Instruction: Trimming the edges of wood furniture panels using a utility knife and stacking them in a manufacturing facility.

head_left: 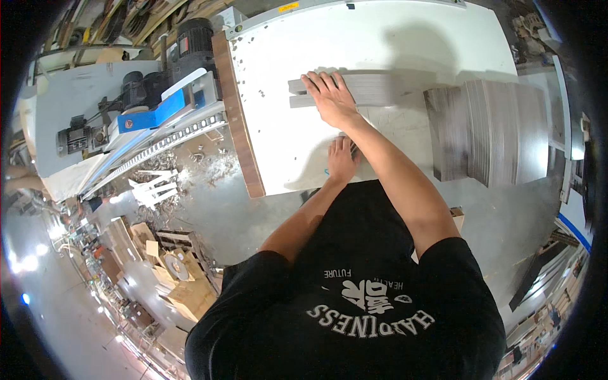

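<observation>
Two stacks or strips of grey, flat board lie side by side on the white tabletop, with a narrow gap showing at their left end. My right hand lies across them near that end, fingers stretched out and pointing up-left; its palm hides part of the boards. Closer to my body, my left hand rests on the tabletop near the front edge, its fingers extended toward the boards and apart from them. Nothing shows in its grasp. On the right of the table stands a large pile of grey boards, stacked in uneven groups.
A brown wooden edge bounds the tabletop on the left, and a metal rail runs along its far side. Left of it stands a machine with dark motors and a blue guard. Scraps litter the floor.
</observation>
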Demonstrator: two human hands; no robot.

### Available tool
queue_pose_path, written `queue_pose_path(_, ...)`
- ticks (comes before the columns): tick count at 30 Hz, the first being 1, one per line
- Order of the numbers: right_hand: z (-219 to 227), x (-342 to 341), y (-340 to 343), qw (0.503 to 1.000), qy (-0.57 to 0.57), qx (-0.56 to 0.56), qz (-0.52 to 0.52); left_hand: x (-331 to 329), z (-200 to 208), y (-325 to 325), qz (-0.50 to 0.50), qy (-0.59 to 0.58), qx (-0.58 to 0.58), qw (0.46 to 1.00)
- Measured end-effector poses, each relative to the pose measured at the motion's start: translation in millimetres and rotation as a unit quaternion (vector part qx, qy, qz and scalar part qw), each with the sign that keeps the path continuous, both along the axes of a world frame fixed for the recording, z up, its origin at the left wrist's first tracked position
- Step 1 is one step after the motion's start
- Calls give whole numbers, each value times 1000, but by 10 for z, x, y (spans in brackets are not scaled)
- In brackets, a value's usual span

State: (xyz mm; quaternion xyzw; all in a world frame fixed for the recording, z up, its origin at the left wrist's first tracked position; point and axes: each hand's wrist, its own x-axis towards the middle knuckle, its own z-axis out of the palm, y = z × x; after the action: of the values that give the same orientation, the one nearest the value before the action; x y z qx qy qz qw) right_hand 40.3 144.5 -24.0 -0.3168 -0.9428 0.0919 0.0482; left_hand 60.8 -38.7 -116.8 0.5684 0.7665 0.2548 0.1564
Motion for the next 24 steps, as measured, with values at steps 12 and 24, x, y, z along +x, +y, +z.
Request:
queue_pose_path(12,-104,79,93,998,41,43,31,-1064,160,-638,404,180,-72,894)
queue_pose_path(24,6,44,54,999,15,3,39,795,625,210,-324,-161,-115,925)
